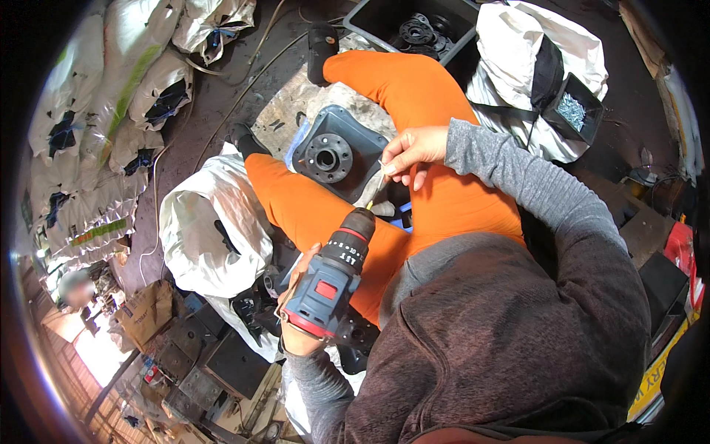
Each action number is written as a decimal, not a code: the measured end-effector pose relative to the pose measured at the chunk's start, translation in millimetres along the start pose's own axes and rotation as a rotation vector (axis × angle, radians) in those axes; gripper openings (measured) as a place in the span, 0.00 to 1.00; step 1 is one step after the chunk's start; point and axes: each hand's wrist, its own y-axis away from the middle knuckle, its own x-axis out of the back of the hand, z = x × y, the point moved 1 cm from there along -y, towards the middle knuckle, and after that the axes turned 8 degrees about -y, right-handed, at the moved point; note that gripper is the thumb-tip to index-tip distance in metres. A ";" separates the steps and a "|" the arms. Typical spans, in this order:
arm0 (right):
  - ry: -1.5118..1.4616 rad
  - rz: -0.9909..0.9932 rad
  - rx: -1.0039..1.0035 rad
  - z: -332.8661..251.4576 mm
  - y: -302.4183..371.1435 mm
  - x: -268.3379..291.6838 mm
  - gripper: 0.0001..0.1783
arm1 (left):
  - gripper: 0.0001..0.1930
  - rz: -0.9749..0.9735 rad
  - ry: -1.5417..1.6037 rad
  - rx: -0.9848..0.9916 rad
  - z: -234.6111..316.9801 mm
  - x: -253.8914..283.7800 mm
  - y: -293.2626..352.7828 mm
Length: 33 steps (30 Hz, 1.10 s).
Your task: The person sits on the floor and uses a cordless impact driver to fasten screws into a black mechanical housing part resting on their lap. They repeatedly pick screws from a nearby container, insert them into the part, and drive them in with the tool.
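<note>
My left hand [299, 337] is wrapped round the handle of a grey, black and red cordless drill [325, 288], its chuck toward the far right and a yellowish bit [370, 204] at the tip. Just beyond the bit, my right hand [416, 157] is closed in a pinch. A thin pale piece [376, 183] shows beneath its fingertips; whether they grip it or something smaller, I cannot make out. Between my orange-clad legs sits a dark plastic part with a square flared base [355, 126] and a round flange [325, 158] with several holes around a central opening.
A grey crate [362, 28] of black round parts stands at the far side. To its right, a small black box of screws [571, 111] leans against a white sack [510, 44]. An open white sack [188, 237] stands at left, near stacked full sacks [89, 133] and a cable [157, 185].
</note>
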 end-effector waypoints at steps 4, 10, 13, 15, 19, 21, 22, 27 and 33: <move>-0.153 0.268 0.134 9.6 -19.3 11.8 0.14 | 0.23 0.047 -0.269 -0.190 -16.4 12.1 -6.3; -0.146 0.670 0.546 8.3 -93.5 8.1 0.11 | 0.12 0.010 -0.024 0.051 -35.3 23.3 -29.5; -0.226 0.632 0.587 18.6 -121.1 15.7 0.10 | 0.12 -0.063 0.039 0.163 -39.3 23.1 -43.8; -0.229 0.560 0.502 30.0 -126.9 21.8 0.11 | 0.12 -0.076 0.007 0.163 -43.0 22.2 -53.0; -0.039 0.538 0.321 29.1 -123.8 22.0 0.14 | 0.11 -0.150 -0.077 0.179 -49.8 22.2 -66.4; 0.073 0.576 0.301 27.6 -126.1 22.6 0.16 | 0.11 -0.148 -0.080 0.083 -52.6 21.0 -75.9; 0.087 0.582 0.287 25.7 -124.4 19.9 0.16 | 0.12 -0.185 -0.103 0.117 -49.8 24.9 -79.3; 0.078 0.623 0.235 15.6 -115.6 13.1 0.16 | 0.23 -0.400 -0.219 0.175 -33.2 43.9 -111.5; 0.007 0.600 0.248 11.5 -111.8 10.7 0.15 | 0.29 -0.375 -0.179 0.128 -34.4 36.9 -121.2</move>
